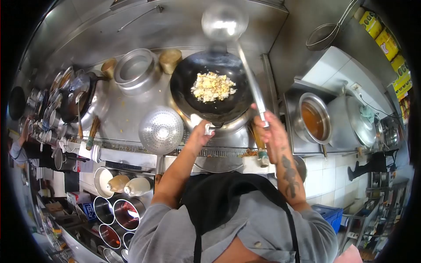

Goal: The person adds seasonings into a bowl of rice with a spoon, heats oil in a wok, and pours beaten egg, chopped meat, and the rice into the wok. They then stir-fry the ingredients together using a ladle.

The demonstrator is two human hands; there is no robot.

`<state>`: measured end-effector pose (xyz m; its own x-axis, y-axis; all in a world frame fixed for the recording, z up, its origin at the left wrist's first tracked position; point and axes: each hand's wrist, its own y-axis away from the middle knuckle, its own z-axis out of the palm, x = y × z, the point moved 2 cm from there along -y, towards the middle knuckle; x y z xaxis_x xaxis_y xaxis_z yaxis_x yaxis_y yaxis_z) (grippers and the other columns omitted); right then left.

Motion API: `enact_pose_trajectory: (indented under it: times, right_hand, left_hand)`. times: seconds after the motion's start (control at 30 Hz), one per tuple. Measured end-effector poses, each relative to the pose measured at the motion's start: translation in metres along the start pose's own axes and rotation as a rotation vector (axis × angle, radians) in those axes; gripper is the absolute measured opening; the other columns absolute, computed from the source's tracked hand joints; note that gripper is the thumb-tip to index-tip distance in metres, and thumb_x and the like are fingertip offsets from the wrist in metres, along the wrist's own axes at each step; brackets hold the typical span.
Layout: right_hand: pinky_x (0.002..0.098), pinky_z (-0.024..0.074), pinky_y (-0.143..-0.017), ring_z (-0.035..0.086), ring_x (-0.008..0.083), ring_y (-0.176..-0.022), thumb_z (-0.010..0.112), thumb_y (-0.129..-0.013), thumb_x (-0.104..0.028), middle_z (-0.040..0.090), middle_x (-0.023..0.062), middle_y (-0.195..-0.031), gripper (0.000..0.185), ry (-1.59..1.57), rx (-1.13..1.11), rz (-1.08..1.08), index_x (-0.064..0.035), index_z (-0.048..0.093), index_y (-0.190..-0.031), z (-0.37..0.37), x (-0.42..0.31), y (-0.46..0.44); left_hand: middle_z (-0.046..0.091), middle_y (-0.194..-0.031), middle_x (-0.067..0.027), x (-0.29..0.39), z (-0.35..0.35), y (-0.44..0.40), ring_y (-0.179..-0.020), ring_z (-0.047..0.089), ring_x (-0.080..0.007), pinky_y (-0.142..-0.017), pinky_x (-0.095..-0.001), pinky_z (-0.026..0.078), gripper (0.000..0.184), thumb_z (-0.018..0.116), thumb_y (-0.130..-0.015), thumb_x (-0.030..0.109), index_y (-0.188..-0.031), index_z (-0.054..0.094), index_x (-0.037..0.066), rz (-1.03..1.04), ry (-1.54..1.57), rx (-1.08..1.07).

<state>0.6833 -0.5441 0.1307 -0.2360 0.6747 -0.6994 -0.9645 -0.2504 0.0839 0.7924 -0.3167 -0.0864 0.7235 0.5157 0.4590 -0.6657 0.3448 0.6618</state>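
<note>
A black wok (182,87) sits on the stove at the centre, with a heap of chopped yellow and white food (213,87) in it. My left hand (202,134) is closed round the wok's near handle, with a white cloth (196,119) between. In my right hand (274,133) is the handle of a large metal ladle (225,22). Its round bowl is raised above the far edge of the wok, apart from the food.
A perforated strainer (161,130) lies left of the wok, and a metal pot (137,70) stands behind it. To the right is a pot of orange-brown liquid (312,120). Sauce containers (128,215) stand at lower left. Other people are partly visible at both sides.
</note>
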Motion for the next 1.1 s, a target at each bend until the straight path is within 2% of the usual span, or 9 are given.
enact_pose_trajectory:
  times: [0.17,0.27,0.3,0.43,0.53,0.8,0.83,0.93,1.1]
  right_hand:
    - [0.0225,0.0352,-0.043,0.041,0.0052,-0.050,0.052,-0.097,-0.025,0.049,-0.0011,-0.074,0.032,-0.211,0.318,0.408,-0.0047,0.049,-0.121,-0.070,0.066,-0.053]
    - [0.0200,0.0318,-0.038,0.039,0.0029,-0.047,0.048,-0.098,-0.024,0.045,-0.0022,-0.070,0.028,0.331,0.363,0.317,-0.0048,0.049,-0.119,-0.030,0.044,-0.049]
    - [0.0256,0.0363,-0.043,0.043,0.0077,-0.050,0.049,-0.098,-0.023,0.049,-0.0002,-0.073,0.027,0.314,0.286,0.328,-0.0057,0.049,-0.119,-0.026,0.037,-0.044]
    - [0.0259,0.0368,-0.042,0.043,0.0074,-0.048,0.050,-0.098,-0.025,0.050,-0.0002,-0.073,0.029,-0.025,0.059,0.302,-0.0062,0.050,-0.120,-0.036,0.033,-0.028]
    - [0.0261,0.0374,-0.040,0.042,0.0076,-0.046,0.051,-0.097,-0.026,0.051,-0.0003,-0.072,0.028,0.175,0.302,0.409,-0.0067,0.052,-0.117,-0.060,0.053,-0.045]
    - [0.0288,0.0403,-0.038,0.046,0.0116,-0.042,0.054,-0.093,-0.019,0.051,0.0030,-0.064,0.019,1.031,0.539,-0.004,-0.0003,0.052,-0.096,-0.090,0.047,-0.088]
    - [0.0284,0.0410,-0.039,0.048,0.0116,-0.044,0.053,-0.093,-0.018,0.050,0.0030,-0.063,0.018,1.044,0.523,-0.089,-0.0007,0.052,-0.091,-0.103,0.058,-0.098]
    - [0.0281,0.0409,-0.040,0.048,0.0112,-0.045,0.053,-0.093,-0.019,0.049,0.0027,-0.063,0.018,0.998,0.375,0.087,-0.0014,0.053,-0.092,-0.102,0.080,-0.115]
    - [0.0238,0.0372,-0.040,0.045,0.0071,-0.044,0.054,-0.093,-0.020,0.047,-0.0012,-0.062,0.020,1.239,0.051,0.288,-0.0029,0.055,-0.103,-0.063,0.054,-0.031]
  left_hand:
    - [0.056,-0.076,-0.0061,0.001,0.004,0.011,-0.066,0.055,-0.0198,-0.051,-0.0320,0.047,0.011,0.059,-0.082,0.015,-0.089,0.052,0.010,0.013,-0.001,-0.008]
    - [0.056,-0.076,-0.0061,0.001,0.002,0.010,-0.066,0.055,-0.0197,-0.051,-0.0320,0.047,0.012,0.059,-0.082,0.015,-0.090,0.052,0.010,0.014,0.017,-0.005]
    - [0.056,-0.076,-0.0061,0.003,0.004,0.008,-0.066,0.055,-0.0197,-0.050,-0.0321,0.047,0.012,0.059,-0.082,0.015,-0.090,0.052,0.010,0.022,0.013,-0.003]
    - [0.057,-0.076,-0.0081,-0.001,0.001,0.003,-0.065,0.056,-0.0209,-0.050,-0.0345,0.048,0.013,0.060,-0.082,0.017,-0.089,0.055,0.008,0.025,0.028,0.011]
    - [0.057,-0.076,-0.0073,0.000,0.004,0.008,-0.067,0.056,-0.0204,-0.052,-0.0351,0.048,0.012,0.060,-0.082,0.017,-0.089,0.055,0.009,0.039,0.002,0.029]
    - [0.057,-0.074,-0.0058,-0.002,0.001,-0.001,-0.065,0.057,-0.0194,-0.049,-0.0334,0.049,0.009,0.061,-0.081,0.016,-0.087,0.055,0.011,0.009,0.045,-0.037]
    - [0.057,-0.073,-0.0058,-0.001,0.000,-0.003,-0.065,0.057,-0.0194,-0.049,-0.0335,0.049,0.009,0.061,-0.081,0.015,-0.086,0.055,0.011,-0.004,0.046,-0.045]
    - [0.057,-0.072,-0.0062,0.004,0.006,0.006,-0.064,0.058,-0.0198,-0.050,-0.0319,0.050,0.008,0.060,-0.082,0.013,-0.086,0.054,0.010,-0.025,0.019,-0.048]
    - [0.058,-0.075,-0.0072,0.004,0.003,0.003,-0.066,0.058,-0.0204,-0.051,-0.0328,0.050,0.008,0.058,-0.083,0.012,-0.088,0.054,0.008,-0.005,0.038,-0.077]
